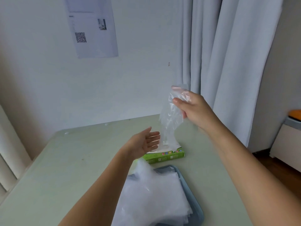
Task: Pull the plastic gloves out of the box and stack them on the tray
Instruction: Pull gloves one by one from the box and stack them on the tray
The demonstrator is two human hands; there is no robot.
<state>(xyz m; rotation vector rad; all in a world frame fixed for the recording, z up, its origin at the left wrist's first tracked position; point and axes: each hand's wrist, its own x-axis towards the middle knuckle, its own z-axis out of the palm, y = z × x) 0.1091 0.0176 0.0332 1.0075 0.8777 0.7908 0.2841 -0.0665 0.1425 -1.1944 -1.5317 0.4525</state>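
A green and white glove box [169, 156] lies flat on the table past the tray. My right hand [193, 108] is raised above it and pinches the top of a clear plastic glove [170, 121], which hangs down to the box's opening. My left hand [145, 141] is open, palm turned right, just left of the hanging glove's lower end; its fingertips sit beside the plastic. A pile of several clear gloves [154, 196] lies on the blue-grey tray [197, 207] in front of me, spilling over its left side.
The pale green table [65, 168] stands against a white wall with a printed sheet [92, 26]. Grey curtains [228, 54] hang at the right, behind my right hand. A white unit with an orange object [294, 114] stands on the floor at far right.
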